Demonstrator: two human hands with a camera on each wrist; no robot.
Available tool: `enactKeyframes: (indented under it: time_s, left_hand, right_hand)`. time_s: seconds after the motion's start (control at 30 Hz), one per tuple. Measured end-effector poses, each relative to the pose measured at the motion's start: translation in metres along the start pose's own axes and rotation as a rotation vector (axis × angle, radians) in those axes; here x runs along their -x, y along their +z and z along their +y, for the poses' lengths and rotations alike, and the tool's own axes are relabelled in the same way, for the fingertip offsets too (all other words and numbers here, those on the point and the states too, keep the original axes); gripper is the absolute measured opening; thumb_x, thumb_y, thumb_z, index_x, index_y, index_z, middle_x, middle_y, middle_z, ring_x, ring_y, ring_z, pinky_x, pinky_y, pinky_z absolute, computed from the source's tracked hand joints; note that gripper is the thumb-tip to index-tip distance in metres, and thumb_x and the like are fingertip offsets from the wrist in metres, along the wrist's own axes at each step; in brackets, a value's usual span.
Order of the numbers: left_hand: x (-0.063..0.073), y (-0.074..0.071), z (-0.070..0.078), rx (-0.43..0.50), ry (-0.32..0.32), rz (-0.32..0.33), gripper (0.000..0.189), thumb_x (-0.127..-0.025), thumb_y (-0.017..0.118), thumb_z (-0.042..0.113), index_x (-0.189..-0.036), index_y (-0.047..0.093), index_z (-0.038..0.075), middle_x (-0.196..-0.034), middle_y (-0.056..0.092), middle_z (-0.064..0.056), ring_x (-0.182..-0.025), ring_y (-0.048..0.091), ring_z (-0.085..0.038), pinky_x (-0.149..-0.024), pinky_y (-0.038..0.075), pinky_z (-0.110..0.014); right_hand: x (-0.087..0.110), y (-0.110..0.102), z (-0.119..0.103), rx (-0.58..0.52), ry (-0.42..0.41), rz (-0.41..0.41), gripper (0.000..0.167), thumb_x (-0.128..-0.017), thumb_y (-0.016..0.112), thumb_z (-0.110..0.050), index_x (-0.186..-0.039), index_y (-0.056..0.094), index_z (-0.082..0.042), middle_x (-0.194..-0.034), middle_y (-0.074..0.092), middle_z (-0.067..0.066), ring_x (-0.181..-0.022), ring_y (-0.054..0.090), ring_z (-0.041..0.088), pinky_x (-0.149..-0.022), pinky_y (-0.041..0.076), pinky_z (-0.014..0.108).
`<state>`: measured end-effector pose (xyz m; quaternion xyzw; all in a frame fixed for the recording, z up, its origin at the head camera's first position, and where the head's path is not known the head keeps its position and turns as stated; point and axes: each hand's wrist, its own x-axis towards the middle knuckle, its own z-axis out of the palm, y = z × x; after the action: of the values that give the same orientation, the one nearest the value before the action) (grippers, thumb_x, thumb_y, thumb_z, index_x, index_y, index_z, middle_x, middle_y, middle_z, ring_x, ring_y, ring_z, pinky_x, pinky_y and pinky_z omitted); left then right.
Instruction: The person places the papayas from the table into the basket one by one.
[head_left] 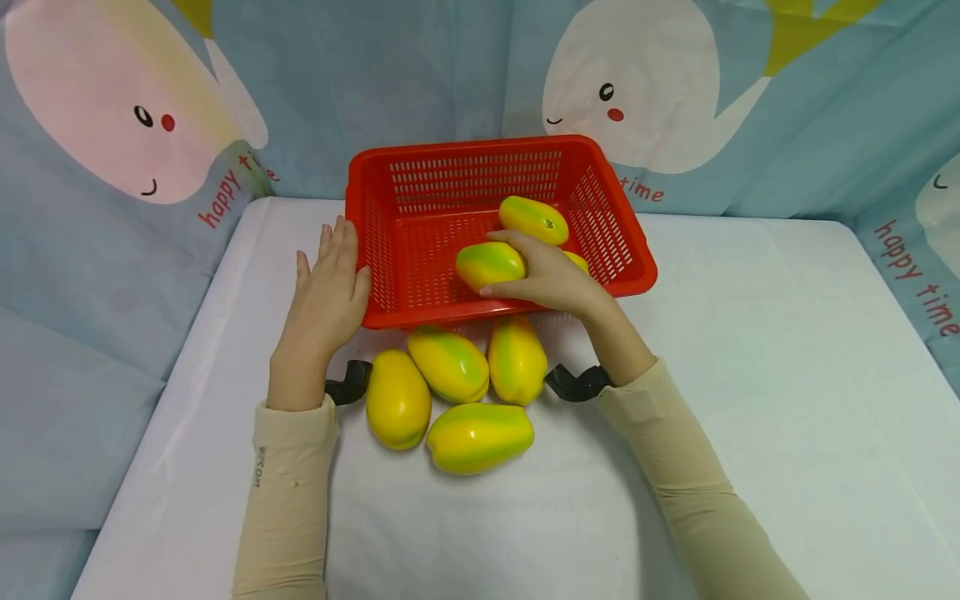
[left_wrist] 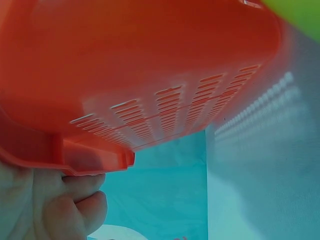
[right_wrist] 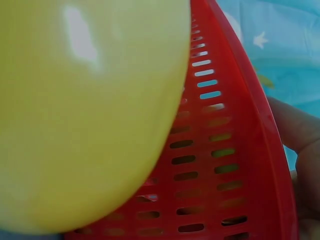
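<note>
With the right hand, gripping a yellow-green fruit round its right end, over the inside of the red basket and just behind the front rim (hard to tell whether touching the basket floor). Across on the other side, with the left hand, laying straight, relaxed fingers against the outside of the left rim. Deeper in the basket, spotting a second fruit towards the back right, plus a third fruit, mostly hidden by the right hand. Out front on the white counter, counting four loose fruits in a near cluster, below the front rim. Behind it all, hanging in folds, a blue whale-print curtain.
</note>
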<state>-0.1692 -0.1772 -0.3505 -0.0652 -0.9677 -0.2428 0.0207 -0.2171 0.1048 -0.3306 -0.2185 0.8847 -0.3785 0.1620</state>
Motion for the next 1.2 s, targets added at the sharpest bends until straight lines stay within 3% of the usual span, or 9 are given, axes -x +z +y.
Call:
enactKeyframes:
  time_s: [0.4,0.6,0.8,1.03,1.2]
  left_hand:
    - [0.0,-0.001,0.001,-0.009,-0.009,-0.004,0.061,-0.1,0.032,0.023,-0.15,0.007,-0.002,-0.156,0.004,-0.015,-0.144,-0.003,-0.027,-0.11,-0.005,-0.058]
    - [0.0,-0.001,0.001,-0.01,-0.011,-0.006,0.061,-0.1,0.032,0.024,-0.15,0.007,-0.001,-0.156,0.004,-0.014,-0.144,-0.003,-0.027,-0.11,-0.004,-0.058]
    - [0.0,0.0,0.0,-0.006,-0.013,-0.009,0.061,-0.1,0.032,0.024,-0.15,0.007,-0.001,-0.157,0.004,-0.014,-0.144,-0.003,-0.027,-0.11,-0.006,-0.056]
    - [-0.001,0.001,-0.001,-0.002,-0.011,-0.006,0.061,-0.1,0.031,0.024,-0.15,0.007,-0.001,-0.157,0.003,-0.014,-0.144,-0.003,-0.027,-0.11,-0.005,-0.057]
    - [-0.001,0.001,0.0,-0.001,-0.014,-0.005,0.061,-0.1,0.032,0.025,-0.15,0.007,0.0,-0.157,0.003,-0.013,-0.144,-0.003,-0.027,-0.11,-0.005,-0.056]
  right_hand:
    - [0.0,-0.001,-0.001,-0.035,-0.019,-0.004,0.071,-0.08,0.075,-0.031,-0.141,0.042,-0.014,-0.137,0.047,0.004,-0.113,0.05,0.021,-0.096,0.043,0.037]
    - [0.001,-0.001,-0.001,-0.059,-0.015,-0.003,0.066,-0.081,0.074,-0.029,-0.138,0.046,-0.011,-0.13,0.053,0.005,-0.117,0.051,0.027,-0.093,0.046,0.038]
    - [0.005,-0.001,0.001,-0.116,-0.04,0.033,0.061,-0.081,0.074,-0.028,-0.135,0.05,-0.014,-0.13,0.053,0.002,-0.116,0.051,0.023,-0.095,0.044,0.038]
    - [0.015,-0.001,0.007,-0.322,-0.183,0.088,0.05,-0.082,0.072,-0.016,-0.129,0.056,-0.008,-0.128,0.056,0.005,-0.114,0.055,0.017,-0.096,0.045,0.043]
    - [0.026,0.0,0.011,-0.363,-0.315,0.117,0.045,-0.082,0.07,-0.003,-0.125,0.056,0.003,-0.125,0.057,0.011,-0.114,0.056,0.021,-0.097,0.043,0.046]
